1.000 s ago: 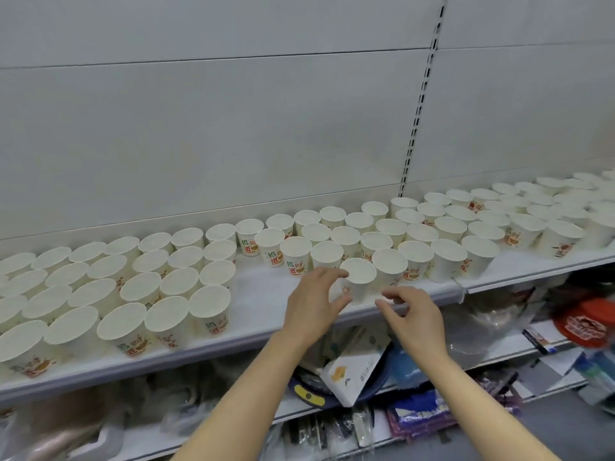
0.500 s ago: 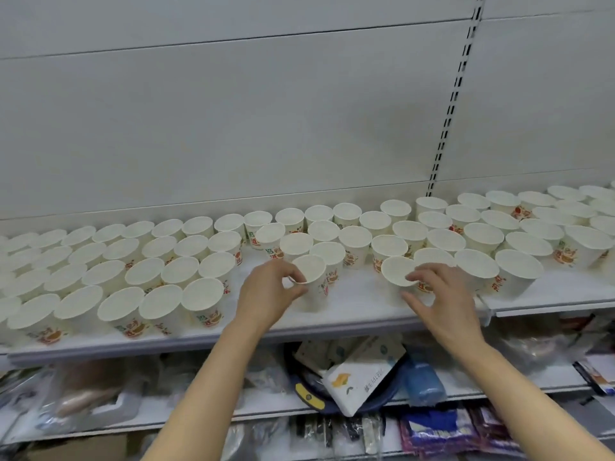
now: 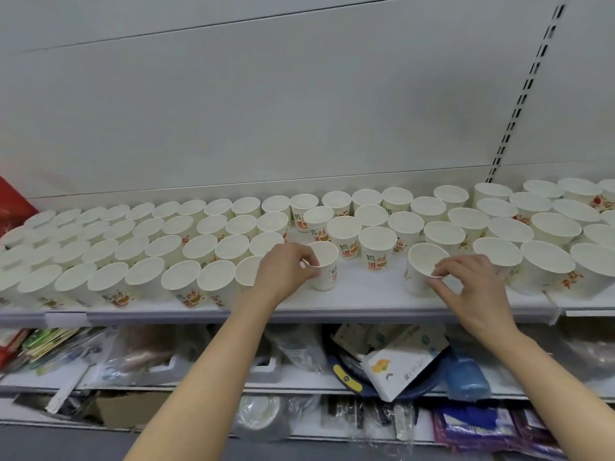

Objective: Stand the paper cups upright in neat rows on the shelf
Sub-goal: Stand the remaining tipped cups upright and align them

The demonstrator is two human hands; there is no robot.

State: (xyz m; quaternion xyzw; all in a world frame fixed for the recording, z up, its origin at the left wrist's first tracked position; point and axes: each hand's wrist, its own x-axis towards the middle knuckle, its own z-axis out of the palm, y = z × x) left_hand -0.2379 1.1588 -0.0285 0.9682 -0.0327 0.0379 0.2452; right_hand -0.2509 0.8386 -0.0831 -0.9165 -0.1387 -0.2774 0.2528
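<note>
Filling gap in front row: your left hand (image 3: 283, 271) pinched rim of white printed paper cup (image 3: 324, 269); right hand (image 3: 472, 287) pinched tilted white paper cup (image 3: 421, 269) right of it. Next, judged: slide both left, level tilted one.

Both bare forearms reaching fwd, L hand (image 3: 287, 268) pinching a cup (image 3: 324, 267) rim w/ curled fingers, R hand (image 3: 471, 287) pinching another cup's (image 3: 420, 271) rim.

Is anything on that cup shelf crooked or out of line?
Yes. The cup pinched by the right hand tilts and stands apart at the shelf front; the middle cups behind sit staggered, unlike the left block's tidy rows.
</note>
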